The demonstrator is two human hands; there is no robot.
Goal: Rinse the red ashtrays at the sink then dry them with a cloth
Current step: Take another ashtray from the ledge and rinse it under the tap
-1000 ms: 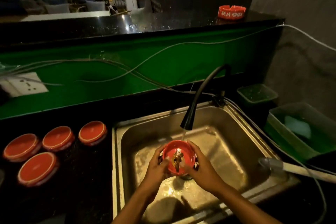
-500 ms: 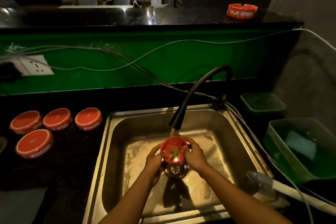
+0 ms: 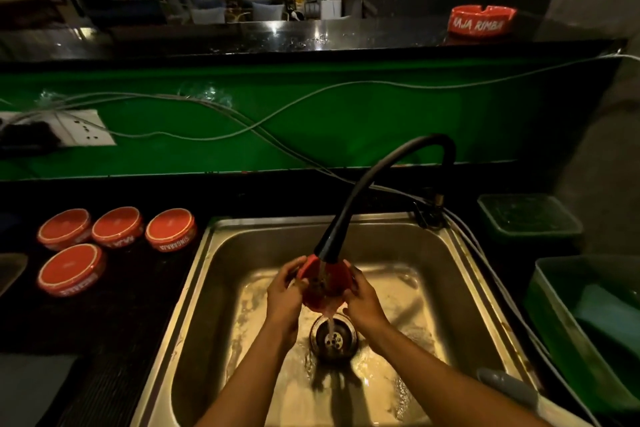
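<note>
Over the middle of the sink [image 3: 460, 274], the person holds a red ashtray [image 3: 325, 288] tilted under the black tap [image 3: 349, 218], both hands wrapped round it. The left hand [image 3: 282, 295] has its grip grasping the ashtray's left rim, fingers curled over the edge; the right hand [image 3: 363, 302] has its grip grasping the right rim the same way. Water runs from the spout into the ashtray and spills off its lower edge straight down to the drain [image 3: 334, 340].

On the dark bench left of the sink, four more red ashtrays [image 3: 117, 225] lie upside down near the back edge, three in a row and one in front. Another red ashtray with white lettering [image 3: 481, 24] sits upright on the raised counter behind, near its right end. Green tubs [image 3: 554, 315] stand to the right of the sink.
</note>
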